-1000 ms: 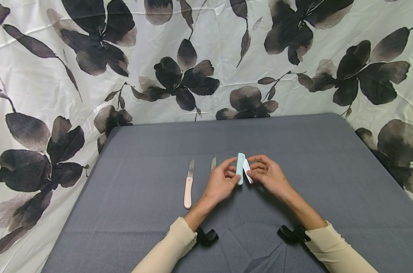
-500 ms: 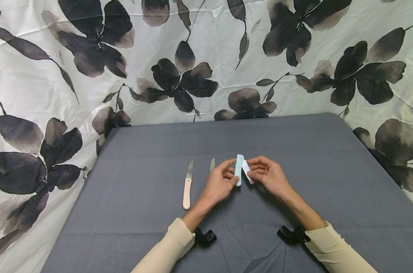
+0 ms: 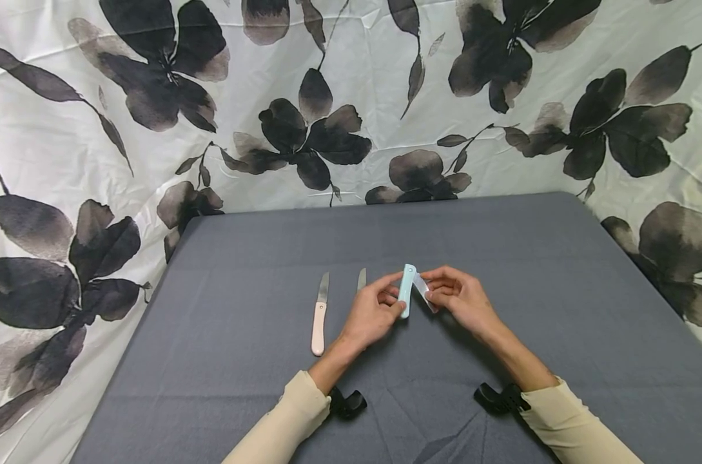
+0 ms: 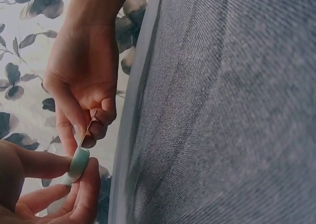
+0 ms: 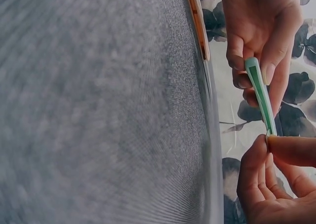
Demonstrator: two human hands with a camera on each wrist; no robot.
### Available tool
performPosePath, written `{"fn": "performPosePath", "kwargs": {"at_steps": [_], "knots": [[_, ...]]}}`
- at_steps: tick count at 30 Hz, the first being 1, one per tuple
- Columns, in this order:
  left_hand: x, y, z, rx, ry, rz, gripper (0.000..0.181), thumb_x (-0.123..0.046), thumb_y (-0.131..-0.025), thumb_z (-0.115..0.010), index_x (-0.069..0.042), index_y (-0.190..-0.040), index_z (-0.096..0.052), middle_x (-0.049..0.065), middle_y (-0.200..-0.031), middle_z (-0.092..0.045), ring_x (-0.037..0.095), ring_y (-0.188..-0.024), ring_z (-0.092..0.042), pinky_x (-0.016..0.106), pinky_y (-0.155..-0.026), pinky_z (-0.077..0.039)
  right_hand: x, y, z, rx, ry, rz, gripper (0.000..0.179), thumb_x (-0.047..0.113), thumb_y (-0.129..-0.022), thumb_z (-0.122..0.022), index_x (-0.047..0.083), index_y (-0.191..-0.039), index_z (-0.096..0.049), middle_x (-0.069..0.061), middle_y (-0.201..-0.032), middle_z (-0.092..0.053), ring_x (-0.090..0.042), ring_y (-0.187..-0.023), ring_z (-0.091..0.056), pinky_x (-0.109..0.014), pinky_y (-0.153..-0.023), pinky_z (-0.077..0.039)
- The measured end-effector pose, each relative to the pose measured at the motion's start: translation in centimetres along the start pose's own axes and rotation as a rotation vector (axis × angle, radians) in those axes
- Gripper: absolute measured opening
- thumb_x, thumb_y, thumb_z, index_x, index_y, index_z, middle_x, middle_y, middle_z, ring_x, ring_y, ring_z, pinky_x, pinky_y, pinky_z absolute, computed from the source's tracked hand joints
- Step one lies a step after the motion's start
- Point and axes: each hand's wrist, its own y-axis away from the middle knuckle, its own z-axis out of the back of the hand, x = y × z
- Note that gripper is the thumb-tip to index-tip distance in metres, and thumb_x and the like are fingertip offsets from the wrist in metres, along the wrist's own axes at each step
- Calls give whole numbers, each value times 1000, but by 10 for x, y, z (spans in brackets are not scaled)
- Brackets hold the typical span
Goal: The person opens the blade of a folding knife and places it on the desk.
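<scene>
A folding knife with a mint-green handle is held up over the table in the head view, its blade partly swung out from the handle. My left hand grips the handle between thumb and fingers. Thumb and fingers of my right hand pinch the blade. The right wrist view shows the long slot of the green handle facing that camera, with the right fingertips at its lower end. From the left wrist, the handle appears nearly end-on, the thin blade running up into the right hand.
Left of the hands, a knife with a pink handle lies unfolded on the grey cloth-covered table. Beside it, another knife blade shows, the rest hidden behind my left hand. A floral curtain hangs behind the table.
The blade has swung slightly farther from the green handle, its lower end moving right with my right fingers. My left hand keeps its grip almost in place.
</scene>
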Motion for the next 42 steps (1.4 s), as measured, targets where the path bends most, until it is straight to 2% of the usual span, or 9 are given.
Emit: {"fn": "performPosePath", "kwargs": {"at_steps": [5, 11, 24, 31, 42], "knots": [[1, 0, -1, 5, -25, 0, 56, 3, -91, -68, -7, -146, -60, 17, -108, -70, 6, -79, -63, 16, -68, -51, -1, 1, 2, -3, 3, -8, 33, -8, -93, -67, -12, -126, -65, -14, -97, -69, -5, -75, -67, -24, -64, -56], [2, 2, -1, 12, -27, 3, 56, 3, -92, -68, -7, -146, -60, 17, -108, -70, 6, -80, -62, 16, -67, -50, -1, 2, 3, -4, 7, -11, 32, -7, -93, -66, -10, -125, -66, -10, -95, -69, -6, -75, -66, -24, -64, -55], [5, 4, 0, 11, 2, 0, 56, 4, -91, -68, -7, -146, -61, 17, -108, -69, 6, -80, -63, 15, -67, -51, 2, 2, 7, -19, 100, -37, 32, -1, -94, -68, 0, -126, -72, -17, -100, -69, -7, -75, -65, -28, -61, -53], [5, 4, 0, 14, -12, -1, 56, 4, -91, -67, -7, -145, -61, 18, -107, -69, 6, -79, -62, 15, -67, -51, 3, 1, 9, -17, 104, -31, 32, -1, -94, -68, 1, -126, -73, -16, -100, -69, -7, -77, -64, -29, -61, -52], [5, 3, 3, 38, -28, -4, 56, 3, -91, -68, -9, -146, -61, 17, -109, -69, 7, -81, -63, 17, -69, -51, 2, -2, 13, -22, 175, -44, 30, 2, -95, -68, 6, -124, -75, -13, -101, -70, -7, -77, -61, -29, -62, -50]]}}
